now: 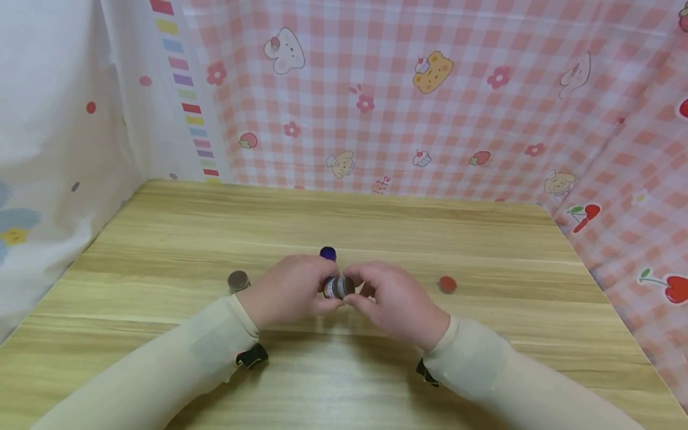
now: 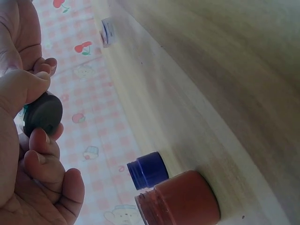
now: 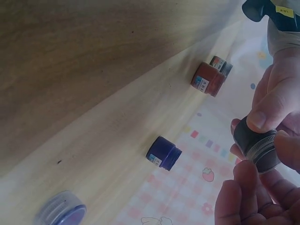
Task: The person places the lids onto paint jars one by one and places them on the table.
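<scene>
Both hands hold a small dark jar (image 1: pixel 340 288), which looks like a paint jar, tilted over the middle of the table. My left hand (image 1: pixel 292 289) grips the labelled body, its thumb lying along the side in the right wrist view. The fingertips and thumb of my right hand (image 1: pixel 400 304) pinch the clear, ribbed end (image 3: pixel 261 150). Just beyond the hands stands a purple-blue jar (image 3: pixel 163 152). By my left wrist is a brown-topped jar (image 1: pixel 239 280). Largely hidden behind the left hand in the head view, a reddish-brown jar (image 2: pixel 187 199) shows in both wrist views.
A small clear round piece with a red top (image 1: pixel 447 284) lies right of the right hand. Another dark jar (image 3: pixel 220 64) stands beside the reddish-brown one. Patterned cloth (image 1: pixel 376 95) hangs behind and at both sides of the wooden table (image 1: pixel 344 221). Black clips (image 1: pixel 252 356) sit at both sleeve cuffs.
</scene>
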A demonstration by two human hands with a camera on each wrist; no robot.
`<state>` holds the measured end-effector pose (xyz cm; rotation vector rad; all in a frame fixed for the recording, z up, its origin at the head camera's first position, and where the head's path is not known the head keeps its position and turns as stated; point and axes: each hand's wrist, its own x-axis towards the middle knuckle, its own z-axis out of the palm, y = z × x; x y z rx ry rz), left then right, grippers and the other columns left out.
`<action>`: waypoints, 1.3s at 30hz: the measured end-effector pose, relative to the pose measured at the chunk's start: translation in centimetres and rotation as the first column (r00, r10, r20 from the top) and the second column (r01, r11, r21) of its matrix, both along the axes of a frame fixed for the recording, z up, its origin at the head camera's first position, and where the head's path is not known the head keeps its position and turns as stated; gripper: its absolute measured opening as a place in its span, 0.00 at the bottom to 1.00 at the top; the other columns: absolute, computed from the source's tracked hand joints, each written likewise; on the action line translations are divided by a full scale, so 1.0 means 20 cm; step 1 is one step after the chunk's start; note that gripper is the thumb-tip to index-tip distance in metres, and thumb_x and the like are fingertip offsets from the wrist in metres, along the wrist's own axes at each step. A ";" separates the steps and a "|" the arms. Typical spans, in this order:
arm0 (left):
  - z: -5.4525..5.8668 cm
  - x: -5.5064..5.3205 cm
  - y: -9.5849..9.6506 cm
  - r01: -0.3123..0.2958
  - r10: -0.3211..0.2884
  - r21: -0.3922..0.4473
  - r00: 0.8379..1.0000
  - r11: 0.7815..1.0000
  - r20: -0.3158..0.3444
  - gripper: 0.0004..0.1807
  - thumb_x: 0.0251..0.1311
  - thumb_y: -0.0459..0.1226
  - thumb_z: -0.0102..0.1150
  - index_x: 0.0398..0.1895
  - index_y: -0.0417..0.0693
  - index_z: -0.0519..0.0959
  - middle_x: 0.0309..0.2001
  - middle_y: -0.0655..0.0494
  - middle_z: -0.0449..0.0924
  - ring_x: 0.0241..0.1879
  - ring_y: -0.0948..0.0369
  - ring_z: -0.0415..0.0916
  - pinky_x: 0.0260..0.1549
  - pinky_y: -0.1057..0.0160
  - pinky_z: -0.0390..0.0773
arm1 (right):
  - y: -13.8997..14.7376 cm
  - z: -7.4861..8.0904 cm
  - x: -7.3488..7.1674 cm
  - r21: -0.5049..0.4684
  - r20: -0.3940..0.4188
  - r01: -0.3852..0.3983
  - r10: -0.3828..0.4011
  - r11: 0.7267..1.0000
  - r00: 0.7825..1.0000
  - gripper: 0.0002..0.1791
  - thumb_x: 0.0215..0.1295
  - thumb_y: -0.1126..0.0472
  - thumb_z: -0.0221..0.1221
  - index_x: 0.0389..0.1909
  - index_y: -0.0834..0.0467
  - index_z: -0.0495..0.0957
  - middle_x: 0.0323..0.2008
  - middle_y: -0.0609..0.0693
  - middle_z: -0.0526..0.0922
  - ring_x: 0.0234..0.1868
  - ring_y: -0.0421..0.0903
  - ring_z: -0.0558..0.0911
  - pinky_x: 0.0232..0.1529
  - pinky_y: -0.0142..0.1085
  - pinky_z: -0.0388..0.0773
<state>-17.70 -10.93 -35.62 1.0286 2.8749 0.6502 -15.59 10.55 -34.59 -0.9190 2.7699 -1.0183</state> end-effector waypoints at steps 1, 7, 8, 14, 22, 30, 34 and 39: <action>0.00 0.00 0.00 -0.001 0.001 -0.004 1.000 1.000 0.004 0.11 0.63 0.46 0.73 0.33 0.55 0.80 0.26 0.66 0.75 0.25 0.67 0.70 0.28 0.69 0.72 | 0.00 0.00 0.00 0.003 0.001 0.002 -0.002 1.000 1.000 0.14 0.68 0.61 0.70 0.53 0.54 0.84 0.44 0.45 0.87 0.37 0.36 0.82 0.40 0.29 0.81; 0.01 0.01 0.01 -0.005 0.006 -0.012 0.999 1.000 0.037 0.11 0.64 0.48 0.73 0.33 0.56 0.81 0.26 0.67 0.76 0.25 0.68 0.71 0.28 0.68 0.73 | 0.00 0.00 0.01 0.026 0.001 0.006 -0.006 1.000 1.000 0.15 0.68 0.61 0.70 0.54 0.54 0.84 0.44 0.44 0.87 0.38 0.36 0.82 0.40 0.29 0.81; 0.01 0.01 0.01 -0.002 0.003 -0.011 0.999 1.000 0.038 0.11 0.64 0.48 0.73 0.33 0.56 0.81 0.26 0.67 0.76 0.25 0.67 0.71 0.28 0.68 0.73 | 0.00 0.00 0.01 0.029 0.002 0.005 -0.005 1.000 1.000 0.15 0.68 0.61 0.70 0.54 0.54 0.84 0.44 0.44 0.87 0.38 0.36 0.82 0.40 0.29 0.81; 0.02 0.01 0.01 0.024 -0.024 -0.010 0.999 1.000 0.029 0.12 0.63 0.47 0.74 0.31 0.56 0.80 0.25 0.67 0.74 0.24 0.68 0.69 0.27 0.69 0.70 | 0.01 -0.01 0.02 0.043 0.001 -0.008 0.008 0.999 1.000 0.16 0.68 0.60 0.70 0.55 0.54 0.84 0.45 0.45 0.87 0.38 0.37 0.83 0.39 0.29 0.80; 0.02 0.01 0.00 0.046 -0.046 -0.008 0.998 0.999 0.032 0.12 0.62 0.47 0.74 0.30 0.57 0.80 0.25 0.66 0.74 0.24 0.69 0.68 0.26 0.69 0.69 | 0.01 -0.01 0.02 0.069 -0.033 -0.026 0.029 0.997 0.999 0.15 0.69 0.60 0.70 0.54 0.52 0.83 0.46 0.44 0.87 0.42 0.40 0.84 0.44 0.33 0.82; 0.02 0.01 0.00 0.061 -0.062 0.022 0.997 0.998 0.040 0.11 0.63 0.46 0.74 0.32 0.55 0.81 0.25 0.67 0.73 0.24 0.69 0.68 0.25 0.70 0.70 | 0.02 0.00 0.02 0.043 -0.068 -0.048 0.051 0.998 0.996 0.14 0.68 0.63 0.70 0.53 0.54 0.83 0.48 0.45 0.87 0.45 0.41 0.84 0.49 0.42 0.85; 0.02 0.01 0.00 0.057 -0.057 0.014 0.998 0.998 0.010 0.11 0.62 0.46 0.74 0.31 0.55 0.80 0.25 0.66 0.73 0.25 0.69 0.67 0.25 0.70 0.69 | 0.03 0.00 0.02 0.039 -0.079 -0.047 0.050 0.998 0.996 0.15 0.68 0.63 0.70 0.54 0.53 0.84 0.49 0.45 0.87 0.45 0.40 0.84 0.49 0.38 0.84; 0.02 0.00 0.00 0.055 -0.055 0.004 0.998 0.998 0.000 0.12 0.62 0.45 0.74 0.31 0.55 0.80 0.26 0.65 0.74 0.25 0.69 0.67 0.26 0.70 0.69 | 0.04 -0.01 0.01 0.034 -0.131 -0.071 0.075 0.997 0.989 0.17 0.67 0.65 0.70 0.56 0.55 0.83 0.51 0.46 0.87 0.48 0.40 0.84 0.50 0.35 0.84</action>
